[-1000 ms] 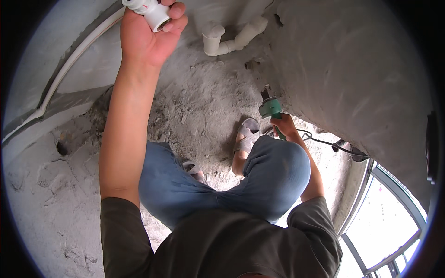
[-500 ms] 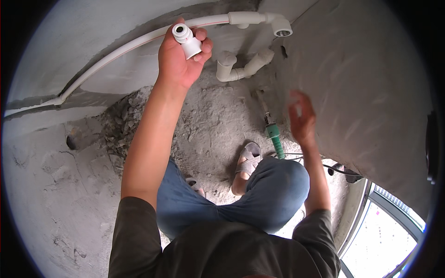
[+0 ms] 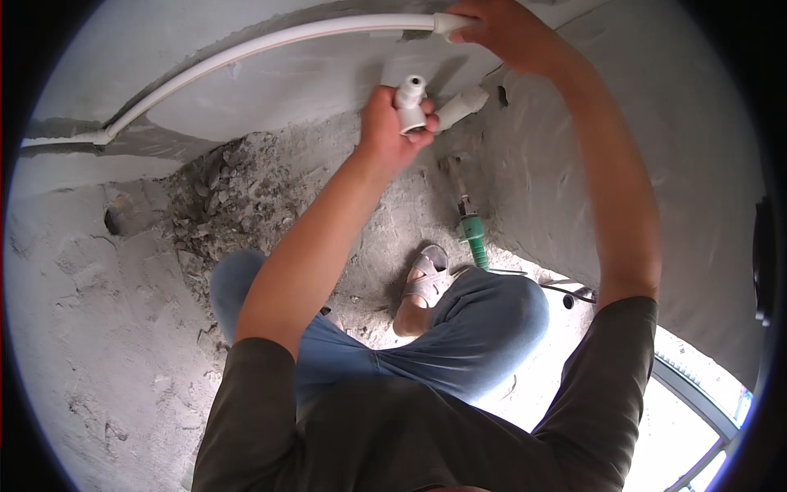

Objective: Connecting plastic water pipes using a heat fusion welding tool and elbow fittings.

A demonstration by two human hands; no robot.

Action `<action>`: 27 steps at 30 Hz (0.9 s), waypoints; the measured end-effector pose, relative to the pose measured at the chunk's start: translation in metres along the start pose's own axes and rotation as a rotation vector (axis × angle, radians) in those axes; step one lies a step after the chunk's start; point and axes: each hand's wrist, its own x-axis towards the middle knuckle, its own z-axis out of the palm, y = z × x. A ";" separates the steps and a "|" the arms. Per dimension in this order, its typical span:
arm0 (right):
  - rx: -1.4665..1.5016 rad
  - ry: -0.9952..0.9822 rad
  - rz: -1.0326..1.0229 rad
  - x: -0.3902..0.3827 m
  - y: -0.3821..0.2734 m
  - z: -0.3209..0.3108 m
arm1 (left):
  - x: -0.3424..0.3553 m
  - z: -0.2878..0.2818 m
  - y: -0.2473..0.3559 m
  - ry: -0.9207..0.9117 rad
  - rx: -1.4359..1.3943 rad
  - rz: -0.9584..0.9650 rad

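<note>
My left hand (image 3: pixel 384 129) is closed around a white plastic pipe fitting (image 3: pixel 411 111), whose narrower, stepped end points up. It is held a little out from the wall, in front of a beige drain pipe (image 3: pixel 464 107), which it partly hides. At the top, my right hand (image 3: pixel 512 34) grips the fitting (image 3: pixel 450 25) at the right end of a long white pipe (image 3: pixel 279 39) with a thin red stripe. My fingers and palm cover most of that end, including the elbow beyond it.
A green-handled tool (image 3: pixel 474 239) with a metal front and a cord stands near my right foot (image 3: pixel 426 279). Rubble (image 3: pixel 221 193) is piled along the wall base at left. A bare grey wall (image 3: pixel 639 156) rises on the right, a window frame (image 3: pixel 697 402) below it.
My right hand has risen from beside the right wall to the pipe's end and taken hold there. My left hand has moved right and slightly down, still holding the white fitting.
</note>
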 end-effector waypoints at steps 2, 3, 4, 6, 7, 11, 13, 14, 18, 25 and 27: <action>0.047 -0.024 0.012 0.003 -0.007 -0.012 | 0.013 -0.002 -0.016 -0.067 -0.030 -0.165; 0.090 -0.036 0.031 0.004 -0.011 -0.016 | 0.022 -0.001 -0.018 -0.065 -0.042 -0.176; 0.108 -0.047 0.069 0.004 -0.015 -0.019 | 0.033 0.001 -0.018 -0.076 -0.040 -0.143; 0.139 -0.066 0.105 0.002 -0.018 -0.018 | 0.054 0.002 -0.014 -0.110 -0.023 -0.085; 0.166 -0.076 0.139 0.002 -0.018 -0.018 | 0.063 0.003 -0.011 -0.102 -0.027 -0.090; 0.204 -0.059 0.182 0.001 -0.017 -0.027 | 0.101 0.005 -0.010 -0.129 0.052 -0.040; 0.314 -0.125 0.339 0.001 -0.028 -0.030 | 0.106 0.001 -0.011 -0.136 0.064 -0.009; 0.315 -0.125 0.367 0.001 -0.033 -0.031 | 0.104 0.003 -0.007 -0.168 0.045 -0.020; 0.253 -0.135 0.443 0.003 -0.036 -0.028 | 0.104 0.002 -0.010 -0.232 0.068 0.058; 0.263 -0.138 0.307 0.004 -0.029 -0.023 | 0.107 0.003 -0.002 -0.250 0.069 0.042; 0.285 -0.133 0.299 0.003 -0.028 -0.023 | 0.107 0.003 -0.002 -0.265 0.068 0.049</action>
